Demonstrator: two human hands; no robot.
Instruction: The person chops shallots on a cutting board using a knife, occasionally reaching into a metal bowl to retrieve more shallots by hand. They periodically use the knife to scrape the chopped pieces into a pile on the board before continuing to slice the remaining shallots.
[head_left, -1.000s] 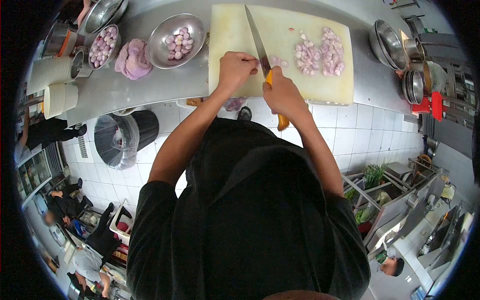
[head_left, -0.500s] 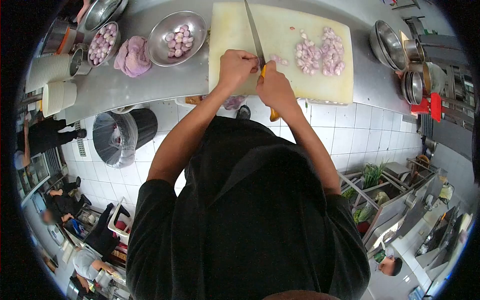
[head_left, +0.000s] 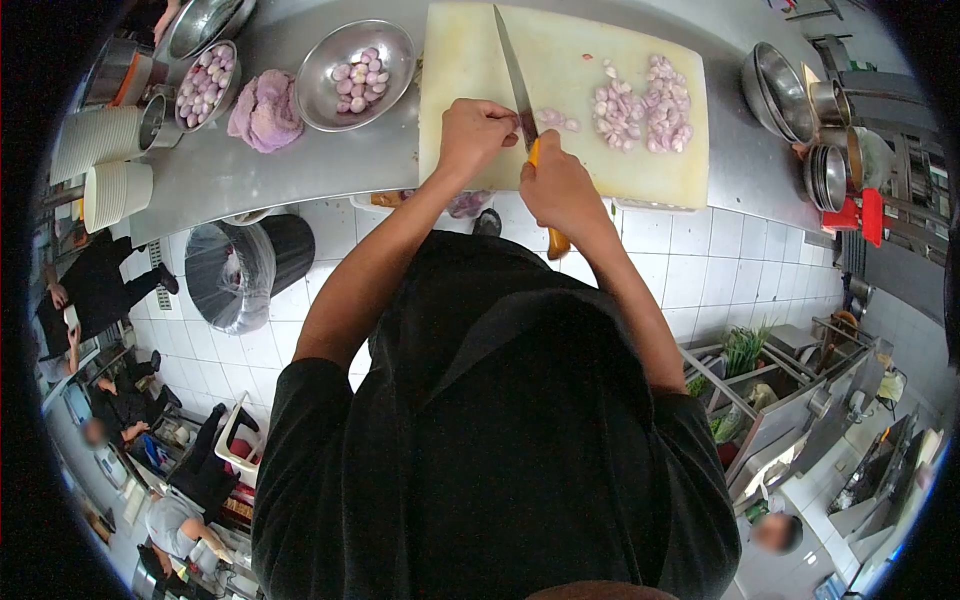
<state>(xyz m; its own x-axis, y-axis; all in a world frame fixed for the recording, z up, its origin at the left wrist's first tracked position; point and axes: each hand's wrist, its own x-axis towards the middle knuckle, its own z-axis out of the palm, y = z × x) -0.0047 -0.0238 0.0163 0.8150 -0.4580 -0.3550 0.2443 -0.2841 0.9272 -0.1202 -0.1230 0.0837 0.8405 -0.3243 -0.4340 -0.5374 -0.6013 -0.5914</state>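
Note:
My right hand is wrapped round the yellow handle of a long kitchen knife. Its blade points away from me across the white cutting board. Just left of the blade, my left hand pinches a shallot, mostly covered by the fingers. A few shallot slices lie right of the blade. Farther right on the board, two heaps of cut shallots, a nearer heap and an outer heap, sit side by side.
Left of the board stand a steel bowl of peeled shallots, a pinkish cloth and another bowl of shallots. Steel bowls are at the right end. A lined bin stands on the floor. Other people are at the left.
My right hand and the knife have shifted slightly toward me and to the right. More slices show beside the blade. My left hand stays nearly in place. A person at far left has moved.

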